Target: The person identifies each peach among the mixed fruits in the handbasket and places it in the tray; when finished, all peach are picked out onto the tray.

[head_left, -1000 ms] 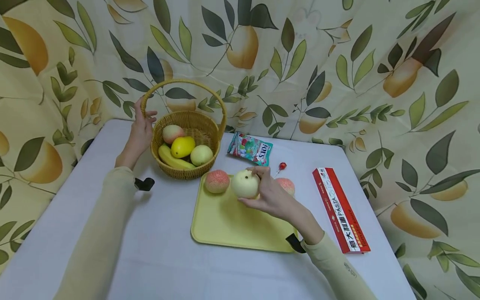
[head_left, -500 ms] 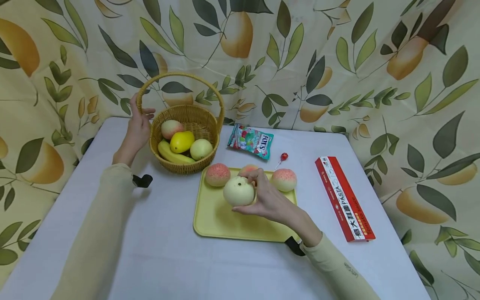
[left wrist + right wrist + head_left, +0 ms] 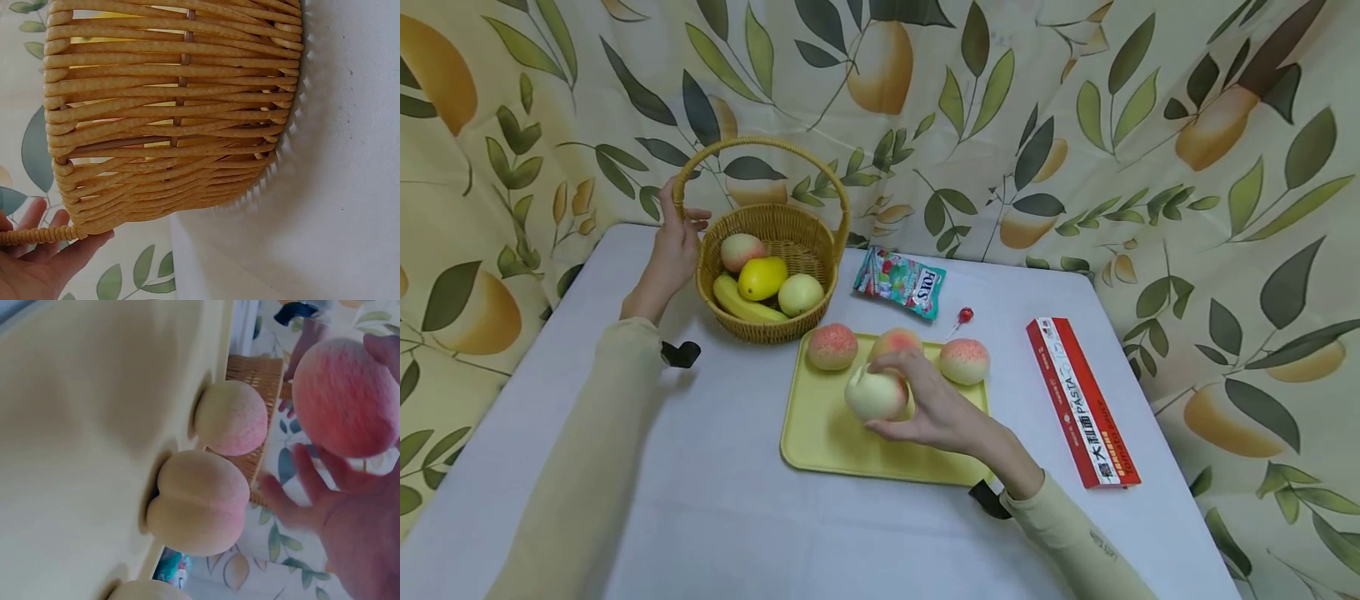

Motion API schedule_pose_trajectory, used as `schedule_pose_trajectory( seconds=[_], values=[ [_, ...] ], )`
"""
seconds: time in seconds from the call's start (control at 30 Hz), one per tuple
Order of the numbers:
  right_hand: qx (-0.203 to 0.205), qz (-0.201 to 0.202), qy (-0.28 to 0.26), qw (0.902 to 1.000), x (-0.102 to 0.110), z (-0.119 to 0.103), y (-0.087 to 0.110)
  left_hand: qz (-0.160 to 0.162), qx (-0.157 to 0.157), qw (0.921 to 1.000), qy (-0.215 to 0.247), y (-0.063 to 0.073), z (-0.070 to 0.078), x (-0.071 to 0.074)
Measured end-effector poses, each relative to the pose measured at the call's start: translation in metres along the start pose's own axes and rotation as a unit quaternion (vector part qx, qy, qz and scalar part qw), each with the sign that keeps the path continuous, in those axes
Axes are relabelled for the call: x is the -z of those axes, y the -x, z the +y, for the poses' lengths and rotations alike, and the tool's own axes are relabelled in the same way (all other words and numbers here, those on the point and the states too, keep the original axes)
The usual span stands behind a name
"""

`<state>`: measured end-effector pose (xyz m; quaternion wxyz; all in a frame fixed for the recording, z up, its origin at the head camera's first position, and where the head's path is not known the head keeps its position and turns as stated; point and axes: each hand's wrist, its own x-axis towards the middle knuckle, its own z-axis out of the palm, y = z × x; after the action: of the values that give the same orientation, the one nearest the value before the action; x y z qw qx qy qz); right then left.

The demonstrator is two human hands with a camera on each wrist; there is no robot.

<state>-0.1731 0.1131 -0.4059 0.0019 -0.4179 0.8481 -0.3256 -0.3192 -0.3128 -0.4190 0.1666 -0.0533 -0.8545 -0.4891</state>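
Observation:
My right hand [image 3: 936, 408] holds a peach [image 3: 874, 393] between thumb and fingers, above the yellow tray [image 3: 835, 454]. In the right wrist view this peach [image 3: 344, 397] shows a red side, and some fingers are spread away from it. Three more peaches sit along the tray's far side: left [image 3: 832, 347], middle [image 3: 897, 340] and right [image 3: 965, 362]. At the back left, my left hand [image 3: 673, 250] grips the wicker basket [image 3: 760, 332] at the left foot of its handle [image 3: 760, 142]. Inside lie a banana [image 3: 743, 307], a lemon [image 3: 762, 277], a peach [image 3: 741, 250] and a pale round fruit [image 3: 801, 294].
Behind the tray lie a teal candy packet [image 3: 900, 282] and a red lollipop [image 3: 965, 315]. A long red pasta box [image 3: 1084, 400] is on the right of the white-covered table [image 3: 722, 517]. A fruit-patterned cloth [image 3: 955, 192] hangs close behind.
The held peach has come left and toward me over the tray, uncovering the middle and right peaches. It has turned within my right hand. My left hand stays at the basket handle.

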Motion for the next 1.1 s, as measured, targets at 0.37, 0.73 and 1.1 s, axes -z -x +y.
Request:
schedule_pose_trajectory(
  seconds=[0.37, 0.73, 1.1],
  values=[
    [-0.024, -0.03, 0.012, 0.9992, -0.014, 0.004, -0.002, 0.006, 0.008, 0.9999, 0.002, 0.002, -0.001, 0.0],
    [-0.087, -0.003, -0.173, 0.9811, -0.016, -0.002, -0.012, 0.013, 0.015, 0.9998, -0.001, 0.0, 0.0, 0.002],
    [-0.311, 0.003, -0.528, 0.7904, -0.026, -0.015, -0.014, 0.001, 0.017, 0.9999, -0.005, 0.0, 0.0, 0.0]
  ],
)
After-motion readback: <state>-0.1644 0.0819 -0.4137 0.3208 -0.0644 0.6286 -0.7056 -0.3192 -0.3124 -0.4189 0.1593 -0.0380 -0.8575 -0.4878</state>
